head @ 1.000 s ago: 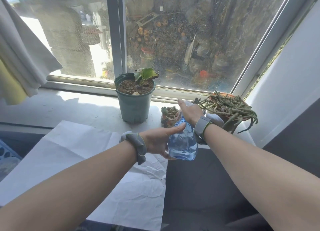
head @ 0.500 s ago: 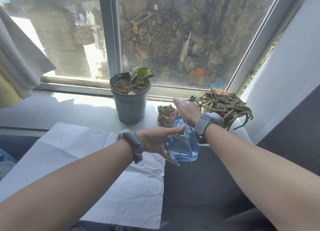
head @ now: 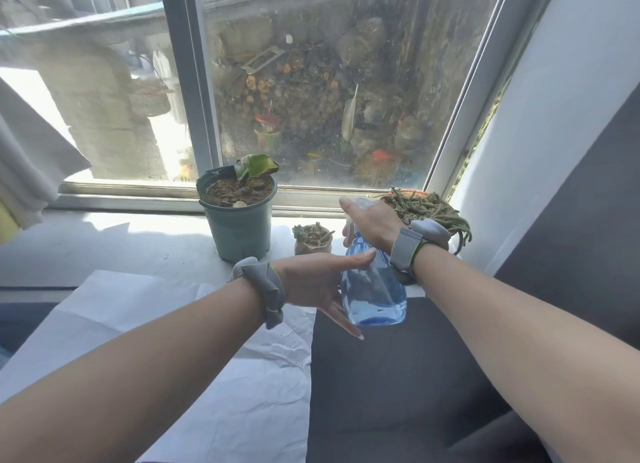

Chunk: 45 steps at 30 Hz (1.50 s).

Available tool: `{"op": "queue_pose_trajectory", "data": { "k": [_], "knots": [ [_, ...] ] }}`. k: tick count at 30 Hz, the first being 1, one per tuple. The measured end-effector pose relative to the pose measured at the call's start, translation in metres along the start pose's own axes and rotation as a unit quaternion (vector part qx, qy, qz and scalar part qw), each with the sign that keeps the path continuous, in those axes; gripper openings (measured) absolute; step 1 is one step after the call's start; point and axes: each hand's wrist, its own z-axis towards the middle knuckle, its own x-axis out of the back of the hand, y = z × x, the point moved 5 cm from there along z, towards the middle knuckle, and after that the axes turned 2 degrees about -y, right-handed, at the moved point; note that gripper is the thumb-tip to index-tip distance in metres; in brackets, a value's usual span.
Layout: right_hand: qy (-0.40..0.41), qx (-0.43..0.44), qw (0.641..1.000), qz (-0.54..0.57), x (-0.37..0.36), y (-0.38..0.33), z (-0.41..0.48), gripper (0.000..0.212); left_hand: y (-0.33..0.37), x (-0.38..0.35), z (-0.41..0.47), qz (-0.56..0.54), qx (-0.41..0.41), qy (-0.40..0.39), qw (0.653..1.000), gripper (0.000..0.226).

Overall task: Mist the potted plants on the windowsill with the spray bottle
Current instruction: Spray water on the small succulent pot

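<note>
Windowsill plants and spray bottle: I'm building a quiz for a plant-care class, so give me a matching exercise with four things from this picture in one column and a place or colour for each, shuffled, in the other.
Things:
1. green plastic pot
2. small brown pot
3. trailing succulent
4. spray bottle

Descriptions:
A. clear blue, held between both hands
B. far right of the windowsill, behind the right hand
C. tallest pot, one green leaf above bare soil
D. smallest pot, between the green pot and the bottle

Pairs: 1-C, 2-D, 3-B, 4-A. The left hand steadies the bottle's side.
</note>
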Motion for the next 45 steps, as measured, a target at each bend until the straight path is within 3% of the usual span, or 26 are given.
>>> {"op": "queue_pose_trajectory", "data": {
  "k": [6, 15, 27, 36, 45],
  "knots": [
    [0.012, 0.007, 0.998, 0.065, 0.014, -0.002, -0.008, 0.068, 0.009, -0.005, 0.003, 0.014, -0.008, 0.030, 0.999, 0.066],
    [0.015, 0.003, 1.000, 0.026, 0.019, 0.001, -0.013, 0.055, 0.004, -0.009, 0.012, -0.017, -0.013, 0.049, 0.999, 0.071],
    [0.019, 0.017, 0.999, 0.025, 0.025, 0.003, -0.015, 0.064, 0.007, -0.015, 0.018, -0.018, -0.025, 0.028, 0.999, 0.054],
    [0.013, 0.004, 1.000, 0.025, 0.028, 0.009, -0.015, 0.069, 0.007, -0.018, 0.023, -0.015, -0.018, 0.064, 0.998, 0.071],
    [0.015, 0.026, 0.999, 0.035, 0.026, 0.017, -0.014, 0.063, 0.006, -0.015, 0.028, -0.008, -0.024, 0.096, 0.995, 0.062]
  ]
}}
